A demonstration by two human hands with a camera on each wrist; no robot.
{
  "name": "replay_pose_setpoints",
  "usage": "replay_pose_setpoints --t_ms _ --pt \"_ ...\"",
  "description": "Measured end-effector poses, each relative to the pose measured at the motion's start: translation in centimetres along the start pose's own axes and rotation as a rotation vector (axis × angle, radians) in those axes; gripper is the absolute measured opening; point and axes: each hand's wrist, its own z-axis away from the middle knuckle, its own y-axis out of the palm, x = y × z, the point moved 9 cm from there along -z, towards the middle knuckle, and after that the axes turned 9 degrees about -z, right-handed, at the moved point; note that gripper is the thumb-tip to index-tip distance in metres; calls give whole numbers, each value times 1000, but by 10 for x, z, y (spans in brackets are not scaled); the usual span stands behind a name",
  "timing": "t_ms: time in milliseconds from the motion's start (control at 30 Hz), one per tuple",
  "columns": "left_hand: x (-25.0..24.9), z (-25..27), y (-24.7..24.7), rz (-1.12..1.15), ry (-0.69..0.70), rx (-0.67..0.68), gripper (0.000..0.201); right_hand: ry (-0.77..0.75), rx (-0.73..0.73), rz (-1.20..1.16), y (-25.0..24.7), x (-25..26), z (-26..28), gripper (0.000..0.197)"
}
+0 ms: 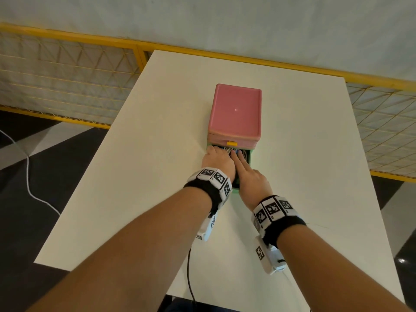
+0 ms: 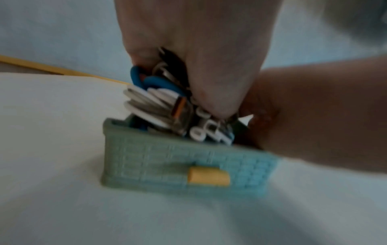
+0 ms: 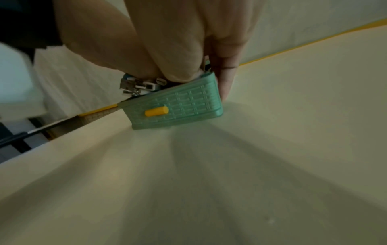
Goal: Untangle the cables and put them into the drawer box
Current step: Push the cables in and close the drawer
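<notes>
A pink drawer box (image 1: 235, 109) stands mid-table with its green drawer (image 1: 235, 190) pulled out toward me. A bundle of white and blue cables (image 2: 150, 102) with USB plugs (image 3: 125, 84) sits partly in the drawer (image 2: 167, 159) and rises above its rim. My left hand (image 1: 217, 159) curls round the bundle from above (image 2: 199, 49). My right hand (image 1: 249, 174) lies beside it, its straight fingers (image 1: 237, 156) touching the cables in the drawer. In the right wrist view those fingers (image 3: 226, 79) reach down at the right end of the drawer front (image 3: 184, 102).
The white table (image 1: 157, 176) ends near my elbows. The drawer front carries a yellow handle (image 2: 208, 177); a second yellow handle (image 1: 231, 144) is on the pink drawer above. A yellow mesh fence (image 1: 67, 70) runs behind the table. A white cord (image 1: 27, 172) lies on the floor at left.
</notes>
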Motion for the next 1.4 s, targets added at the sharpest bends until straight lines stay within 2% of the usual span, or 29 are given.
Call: replay_pose_setpoints --t_ms 33,100,167,267,333,400,500,633,767,867,967,1067,1167,1300,1400 --pt "1 2 0 41 21 -8 55 1 11 3 0 0 -1 79" --pt "4 5 2 117 92 -6 77 -1 36 35 1 -1 -1 75" --pt "6 8 8 136 89 10 92 -4 41 41 2 -1 0 74" --pt "-4 7 5 -25 51 -36 71 -2 -5 -43 2 -4 2 75" --pt "-8 7 3 -43 -4 -49 56 -11 -44 -93 2 -5 2 73" --pt "-11 4 4 -35 -26 -70 50 -9 -46 -83 3 -6 1 72" --pt "-6 6 0 -32 -31 -78 56 31 19 -2 6 -6 -3 71" --pt "-7 13 -5 -56 67 -101 76 64 131 125 10 -6 -15 71" --pt "-16 4 8 -128 5 -74 68 42 144 88 11 -8 -17 74" --pt "-16 -3 15 -61 -48 -18 57 5 112 54 10 -6 -16 78" --pt "-17 -11 23 15 -74 11 58 -7 99 28 9 -7 -14 78" --pt "-14 -14 26 49 -71 -10 59 -6 115 10 10 -9 -13 80" --pt "-14 -16 30 48 -41 -2 69 0 133 26 13 -9 -17 80" --pt "-13 -15 27 118 -127 -32 58 -19 142 33 15 -10 -19 83" --pt "-8 -12 18 254 -184 -67 53 -48 83 -73 9 -7 -15 79"
